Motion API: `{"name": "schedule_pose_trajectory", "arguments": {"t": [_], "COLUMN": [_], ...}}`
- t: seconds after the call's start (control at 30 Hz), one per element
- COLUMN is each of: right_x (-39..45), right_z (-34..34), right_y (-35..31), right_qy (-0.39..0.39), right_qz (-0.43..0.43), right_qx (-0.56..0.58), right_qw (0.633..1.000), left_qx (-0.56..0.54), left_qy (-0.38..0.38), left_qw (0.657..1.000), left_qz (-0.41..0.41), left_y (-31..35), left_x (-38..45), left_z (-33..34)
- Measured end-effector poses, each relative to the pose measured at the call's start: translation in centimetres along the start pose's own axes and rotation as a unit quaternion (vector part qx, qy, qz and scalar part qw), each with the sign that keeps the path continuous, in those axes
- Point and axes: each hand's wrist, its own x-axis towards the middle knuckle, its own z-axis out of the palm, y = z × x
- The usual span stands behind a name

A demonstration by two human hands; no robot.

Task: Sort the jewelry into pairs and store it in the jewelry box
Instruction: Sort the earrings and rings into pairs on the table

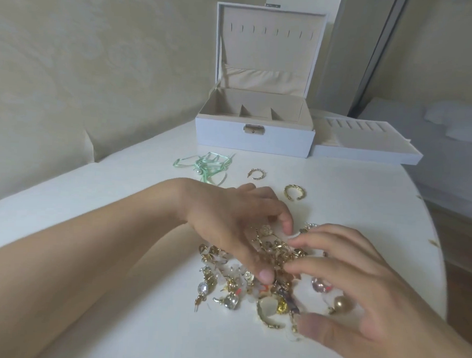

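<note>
Jewelry pile (255,276) is under your searching left hand (228,224) and right hand (359,285), both half-open, holding nothing clearly; next, pick one matching pair.

Two bare forearms and hands (228,218) (no sleeves, rings or watch)

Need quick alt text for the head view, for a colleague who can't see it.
Both bare hands, left hand and right hand, pick through a tangled jewelry pile on a white table. Two gold rings lie apart beyond it, before the open, seemingly empty jewelry box.
</note>
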Motion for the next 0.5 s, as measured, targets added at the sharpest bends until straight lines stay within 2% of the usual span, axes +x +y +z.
{"name": "schedule_pose_trajectory", "arguments": {"t": [0.1,0.33,0.4,0.5], "right_x": [0.0,-0.4,-0.4,-0.2], "right_z": [0.4,0.7,0.6,0.4], "right_y": [0.9,1.2,0.9,0.5], "right_qy": [-0.001,0.033,0.029,-0.017], "right_qz": [0.026,0.098,0.090,0.043], "right_qx": [-0.036,-0.001,-0.004,-0.028], "right_qw": [0.999,0.995,0.995,0.999], "left_qx": [0.022,0.030,0.009,-0.023], "left_qy": [-0.019,-0.087,-0.069,0.012], "left_qw": [1.000,0.996,0.997,0.999], "left_qz": [-0.007,0.006,0.022,0.041], "left_y": [0.1,-0.1,0.1,0.3], "left_x": [-0.2,-1.3,-1.4,-0.6], "left_z": [-0.4,-1.6,-1.4,-0.5]}}
